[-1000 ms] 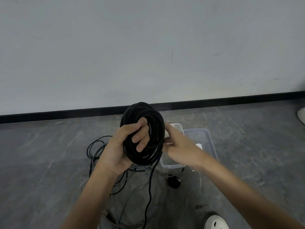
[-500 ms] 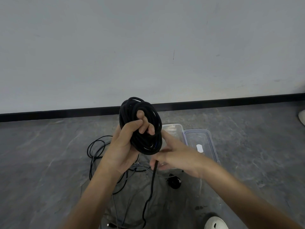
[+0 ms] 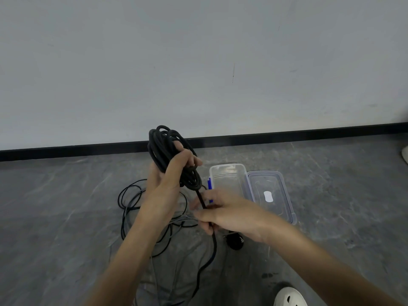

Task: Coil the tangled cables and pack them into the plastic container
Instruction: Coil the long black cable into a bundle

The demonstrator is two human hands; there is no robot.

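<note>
The right hand (image 3: 229, 215) hides the near corner of the container (image 3: 227, 165).

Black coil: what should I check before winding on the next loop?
1. Left hand grips the coil: ok.
2. Right hand pinches the tail under it: ok.
3. Tail clear of the thin cables on the floor: cannot tell.
4. Container open, lid lying beside it: ok.
5. Coil fits the container: cannot tell.
</note>
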